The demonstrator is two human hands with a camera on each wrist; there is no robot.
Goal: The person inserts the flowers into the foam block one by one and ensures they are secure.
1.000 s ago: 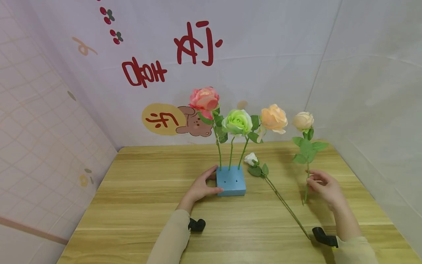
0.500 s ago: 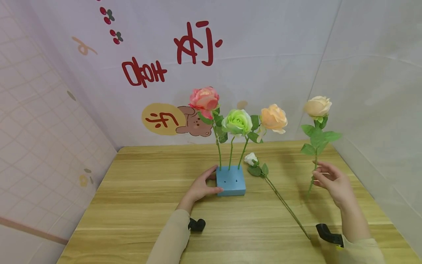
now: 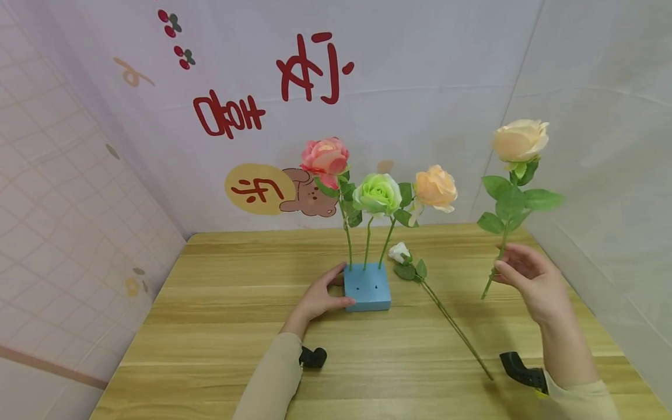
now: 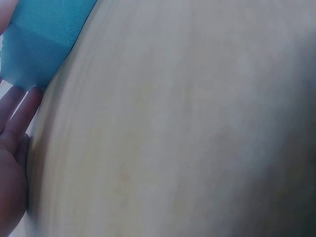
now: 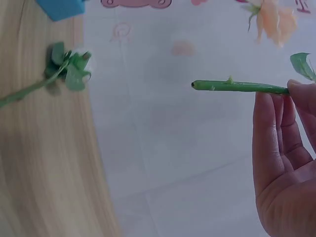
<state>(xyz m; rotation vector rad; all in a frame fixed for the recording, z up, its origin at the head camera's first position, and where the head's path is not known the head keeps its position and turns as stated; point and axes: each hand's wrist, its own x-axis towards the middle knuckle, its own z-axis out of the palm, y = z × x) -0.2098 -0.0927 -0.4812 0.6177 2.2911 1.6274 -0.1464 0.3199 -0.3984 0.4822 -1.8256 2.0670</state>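
Note:
My right hand (image 3: 541, 286) pinches the green stem of a cream artificial rose (image 3: 521, 141) between thumb and fingers, holding it upright above the table's right side. In the right wrist view the stem's cut end (image 5: 195, 85) sticks out past the fingers. At the left side of a light blue foam block (image 3: 367, 286), my left hand (image 3: 320, 296) grips it, thumb at the front corner and fingers toward the back. Pink (image 3: 325, 160), green (image 3: 377, 194) and peach (image 3: 436, 188) roses stand in the block's back row. Two small holes show in front of them.
A white rose (image 3: 400, 252) with a long stem lies slantwise on the wooden table (image 3: 236, 326) between the block and my right hand. Printed white cloth (image 3: 430, 116) hangs behind the table. Black wrist cameras sit on both sleeves.
My right hand has raised the cream rose and brought it nearer, its bloom now higher and larger in view. The left hand and the block have stayed in place.

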